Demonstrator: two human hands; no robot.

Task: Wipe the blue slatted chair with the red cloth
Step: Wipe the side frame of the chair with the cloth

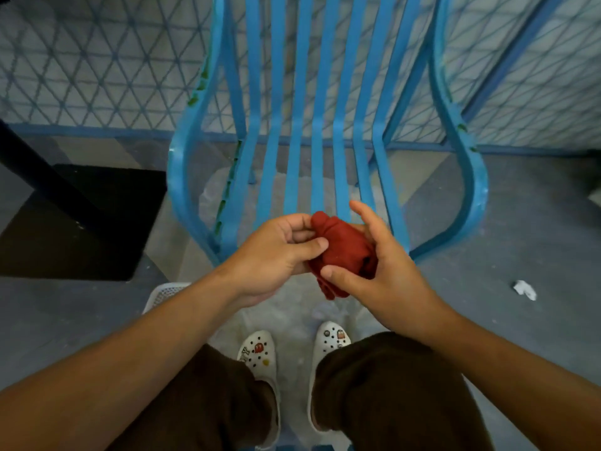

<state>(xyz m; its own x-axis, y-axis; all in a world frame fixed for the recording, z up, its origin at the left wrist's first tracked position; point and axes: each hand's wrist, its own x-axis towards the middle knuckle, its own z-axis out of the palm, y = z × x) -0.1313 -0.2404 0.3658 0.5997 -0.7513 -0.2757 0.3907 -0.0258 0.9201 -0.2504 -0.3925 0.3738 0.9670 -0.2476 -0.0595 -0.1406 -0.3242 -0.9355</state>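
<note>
Both hands meet at the front edge of the seat, clamped on the red cloth [341, 252]: your left hand [276, 255] pinches its near-left side between thumb and curled fingers, your right hand [383, 268] cups it from the right, thumb pressed across the lower folds. Cloth is bunched into a wad, held in the air just above the front ends of the slats, not touching them as far as the view shows. Blue slatted chair [322, 125] stands directly ahead, seat and back facing you, paint chipped along the left frame rail. Judgement: wiping not yet begun; you are at the gather-and-fold step. No wiped streak is readable on any slat. Left to do: seat slats, back slats, both side rails. White clogs [260, 356] planted on the floor [504, 242] below.
</note>
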